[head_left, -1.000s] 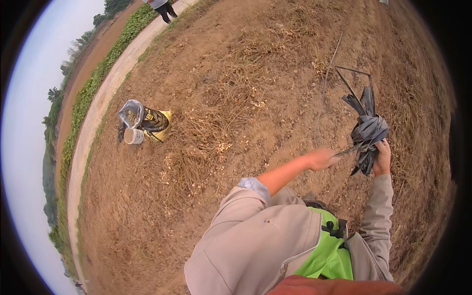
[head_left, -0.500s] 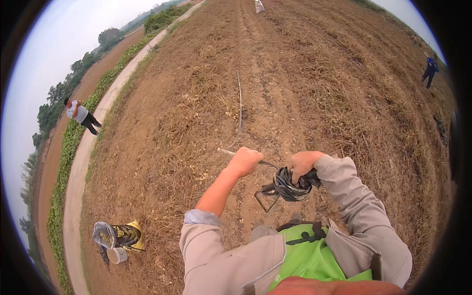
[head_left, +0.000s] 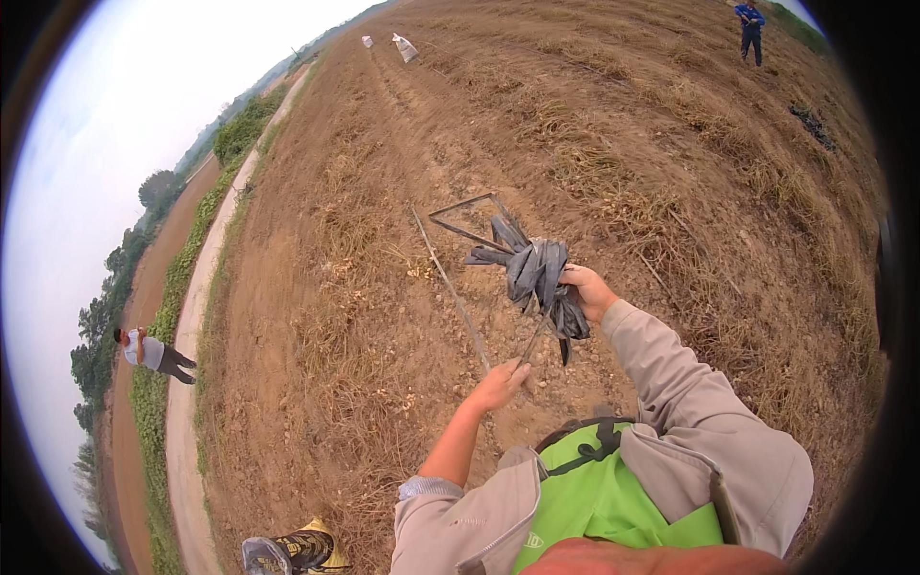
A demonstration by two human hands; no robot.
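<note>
A wad of thin black plastic film [head_left: 539, 273], wound into a bundle, is held up in front of me by my right hand [head_left: 589, 290], its fingers closed on the bundle's right side. A stiff-looking dark loop of film [head_left: 462, 216] juts out from the far end of the bundle. Lower and to the left, my left hand [head_left: 503, 383] pinches a narrow strand [head_left: 537, 337] that runs up to the bundle. From that same hand a long thin strip [head_left: 448, 286] stretches away over the soil; whether it is joined to the strand is hidden by the fingers.
Dry stalks [head_left: 340, 225] lie in rows over brown soil. A black-and-yellow bag [head_left: 316, 548] stands at the lower left. White sacks [head_left: 404, 48] sit far ahead. One person [head_left: 153, 353] stands near the concrete path [head_left: 187, 422], another [head_left: 750, 34] at the far right.
My view has turned to the right. My right hand has raised the bundle, and the loop now points away from me. My left hand has come lower and nearer to me.
</note>
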